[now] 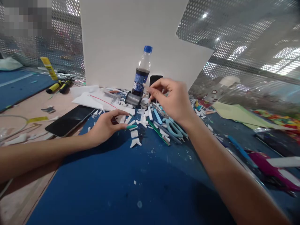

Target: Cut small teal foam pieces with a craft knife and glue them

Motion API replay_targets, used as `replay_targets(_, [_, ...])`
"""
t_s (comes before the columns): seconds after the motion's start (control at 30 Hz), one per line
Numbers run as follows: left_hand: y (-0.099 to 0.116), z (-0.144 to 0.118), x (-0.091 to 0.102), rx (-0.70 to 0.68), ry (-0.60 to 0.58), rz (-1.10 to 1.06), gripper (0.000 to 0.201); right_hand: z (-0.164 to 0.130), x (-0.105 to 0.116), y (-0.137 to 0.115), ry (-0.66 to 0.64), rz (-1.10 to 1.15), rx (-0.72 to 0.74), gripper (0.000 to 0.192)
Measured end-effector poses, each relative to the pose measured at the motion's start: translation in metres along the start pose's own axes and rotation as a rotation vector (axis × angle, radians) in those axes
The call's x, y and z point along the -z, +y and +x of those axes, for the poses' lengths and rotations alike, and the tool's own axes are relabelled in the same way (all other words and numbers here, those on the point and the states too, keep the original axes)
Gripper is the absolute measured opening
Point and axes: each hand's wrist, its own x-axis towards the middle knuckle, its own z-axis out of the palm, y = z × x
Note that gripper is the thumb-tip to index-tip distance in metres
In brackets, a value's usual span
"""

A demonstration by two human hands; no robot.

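My left hand [106, 125] rests on the blue cutting mat [122, 184] and pinches a small white foam piece [120, 118] between thumb and fingers. My right hand [172, 100] is raised above the mat, its fingertips closed on a thin pale stick-like tool [147, 93] that points down toward the foam scraps [136, 137]. Light-blue scissors [174, 128], a green ruler [158, 132] and several pens lie just under the right hand.
A dark-drink bottle with a blue cap [141, 73], a metal reel [132, 99] and a phone [155, 82] stand before a large white board [131, 40]. A black tablet [67, 120] lies left. Yellow-handled tools [58, 86] are far left. Coloured paper and magenta scissors [272, 168] lie right.
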Motion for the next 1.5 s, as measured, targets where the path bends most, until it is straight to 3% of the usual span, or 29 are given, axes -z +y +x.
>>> replay_targets(0.1, [0.005, -0.001, 0.001, 0.058, 0.008, -0.022, 0.035, 0.0, 0.0, 0.0, 0.04, -0.065, 0.056, 0.019])
replay_targets(0.2, [0.008, -0.001, 0.0, 0.112, -0.002, -0.081, 0.037, -0.003, -0.008, -0.002, -0.075, -0.087, 0.115, 0.015])
replay_targets(0.37, [0.006, 0.0, 0.0, 0.037, -0.021, -0.142, 0.037, -0.012, -0.029, -0.007, -0.261, -0.208, 0.219, 0.013])
replay_targets(0.5, [0.001, -0.001, 0.002, -0.013, -0.089, -0.09, 0.037, -0.012, -0.031, -0.009, -0.314, -0.288, 0.27, 0.012])
replay_targets(0.63, [0.0, -0.003, 0.003, -0.037, -0.139, -0.023, 0.038, -0.007, -0.018, -0.008, -0.326, -0.349, 0.204, 0.017])
replay_targets(0.73, [0.003, -0.003, 0.002, -0.05, -0.104, 0.0, 0.035, -0.006, -0.014, -0.007, -0.357, -0.327, 0.135, 0.018])
replay_targets(1.0, [0.004, -0.002, 0.0, -0.101, -0.055, -0.236, 0.031, -0.01, -0.021, -0.014, -0.395, -0.196, 0.14, 0.018])
replay_targets(1.13, [0.001, -0.002, -0.002, -0.143, -0.031, -0.243, 0.034, -0.01, -0.024, -0.016, -0.475, -0.121, 0.119, 0.02])
replay_targets(1.5, [-0.001, -0.001, -0.002, -0.116, -0.083, -0.388, 0.027, -0.016, -0.037, -0.021, -0.562, -0.107, 0.103, 0.024])
